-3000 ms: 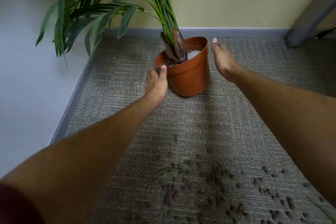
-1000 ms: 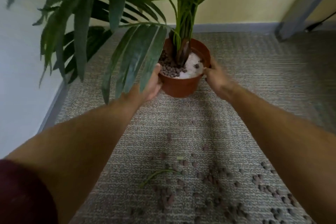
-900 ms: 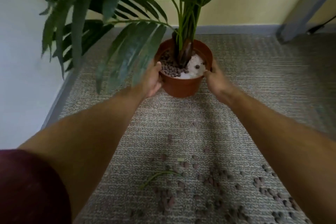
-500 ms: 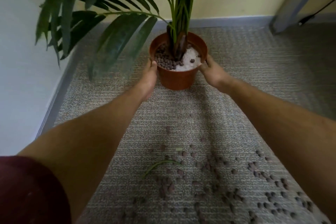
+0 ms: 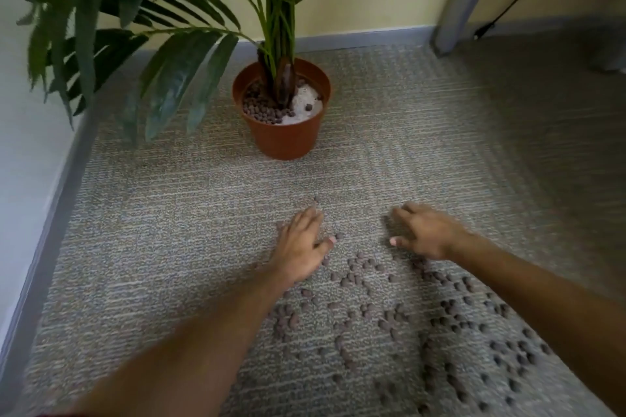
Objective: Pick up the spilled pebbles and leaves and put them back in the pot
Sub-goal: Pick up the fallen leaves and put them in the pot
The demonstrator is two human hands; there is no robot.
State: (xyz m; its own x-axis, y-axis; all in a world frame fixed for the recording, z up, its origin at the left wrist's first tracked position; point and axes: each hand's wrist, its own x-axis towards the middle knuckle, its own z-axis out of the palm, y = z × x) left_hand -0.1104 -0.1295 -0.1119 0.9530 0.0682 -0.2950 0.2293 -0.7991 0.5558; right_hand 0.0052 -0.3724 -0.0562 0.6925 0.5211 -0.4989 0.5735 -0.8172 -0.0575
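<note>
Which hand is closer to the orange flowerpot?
Left. The left hand lies on the carpet almost straight below the flowerpot; the right hand lies further off to its right.

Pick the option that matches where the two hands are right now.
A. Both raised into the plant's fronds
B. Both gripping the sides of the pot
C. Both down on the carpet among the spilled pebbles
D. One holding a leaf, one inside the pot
C: the left hand and right hand are low over the carpet at the far edge of the spilled pebbles, well short of the pot, which stands untouched.
</note>
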